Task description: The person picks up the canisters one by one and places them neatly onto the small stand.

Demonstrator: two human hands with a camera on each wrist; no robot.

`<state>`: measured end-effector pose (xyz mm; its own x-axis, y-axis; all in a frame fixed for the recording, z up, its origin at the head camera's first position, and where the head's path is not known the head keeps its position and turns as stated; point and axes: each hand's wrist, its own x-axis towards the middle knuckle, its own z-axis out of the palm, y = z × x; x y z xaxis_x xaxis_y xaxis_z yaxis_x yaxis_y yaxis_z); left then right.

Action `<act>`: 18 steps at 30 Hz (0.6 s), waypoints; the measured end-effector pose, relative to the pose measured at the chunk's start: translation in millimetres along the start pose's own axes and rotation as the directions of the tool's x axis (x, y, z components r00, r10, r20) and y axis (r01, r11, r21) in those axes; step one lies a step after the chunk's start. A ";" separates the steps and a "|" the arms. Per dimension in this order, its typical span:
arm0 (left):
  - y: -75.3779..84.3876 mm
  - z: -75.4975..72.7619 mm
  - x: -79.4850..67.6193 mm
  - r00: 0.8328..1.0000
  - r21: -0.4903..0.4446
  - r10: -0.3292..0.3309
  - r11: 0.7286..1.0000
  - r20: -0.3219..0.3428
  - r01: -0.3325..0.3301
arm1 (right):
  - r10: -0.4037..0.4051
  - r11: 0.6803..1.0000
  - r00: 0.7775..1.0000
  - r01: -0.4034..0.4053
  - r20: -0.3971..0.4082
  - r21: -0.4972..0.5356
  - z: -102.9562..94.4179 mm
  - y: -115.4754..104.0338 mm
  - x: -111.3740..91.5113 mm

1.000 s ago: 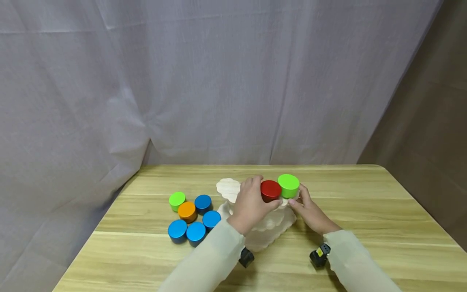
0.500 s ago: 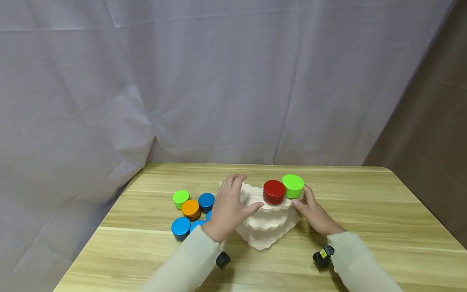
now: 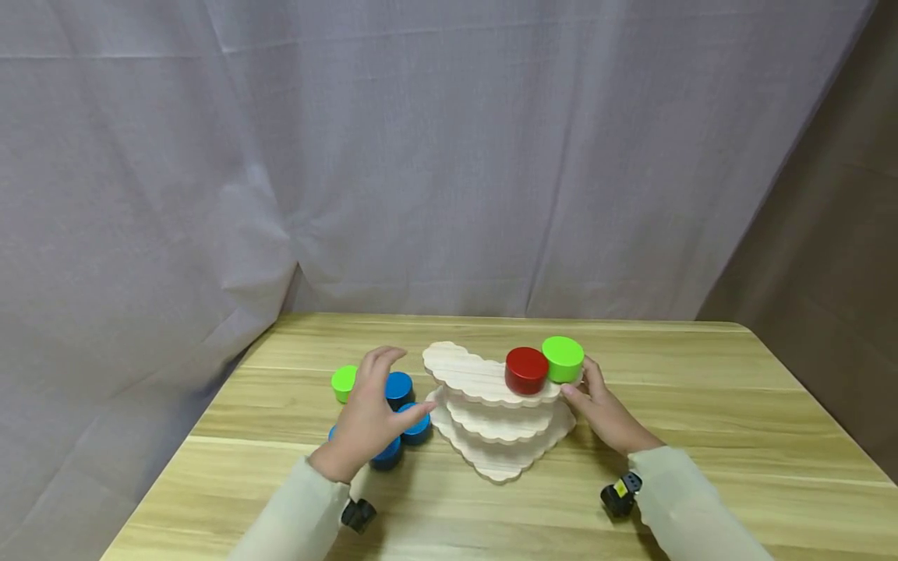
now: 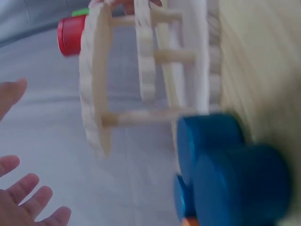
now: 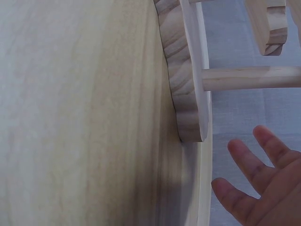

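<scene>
Right hand (image 3: 606, 411) is pinching end of wooden stand (image 3: 466, 374), just beside green cylinder (image 3: 563, 357); you're holding left hand (image 3: 368, 421) spread, near blue cylinders (image 3: 400, 385). Jerking that pinch risks tipping stand, sliding green cylinder off.

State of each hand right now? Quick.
Left hand: open, holding nothing.
Right hand: closed, thumb and finger pinching the top tier of the wooden stand.

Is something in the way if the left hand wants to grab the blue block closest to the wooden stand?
No, nothing visible is. The left hand is open beside that blue block, and the left wrist view shows only a gap between them. The stand is on the block's other side.
</scene>
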<state>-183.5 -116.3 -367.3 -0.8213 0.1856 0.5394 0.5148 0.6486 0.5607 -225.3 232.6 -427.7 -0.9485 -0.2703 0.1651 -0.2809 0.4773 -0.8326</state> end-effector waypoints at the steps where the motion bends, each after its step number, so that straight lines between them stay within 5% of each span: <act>1: -3.4 -3.1 -1.9 1.000 -0.009 -0.013 1.000 0.006 0.013 | 0.002 1.000 1.000 -0.002 -0.001 0.001 0.2 0.3 0.2; 18: -49.8 -34.8 -25.5 0.982 -0.018 -0.163 0.986 0.092 0.165 | -0.003 1.000 1.000 0.003 -0.002 0.017 0.2 -1.1 -0.2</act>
<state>-179.6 -179.1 -387.1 -0.9132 0.1449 0.3809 0.3767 0.6567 0.6533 -224.7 231.9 -426.9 -0.9481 -0.2695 0.1686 -0.2810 0.4627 -0.8408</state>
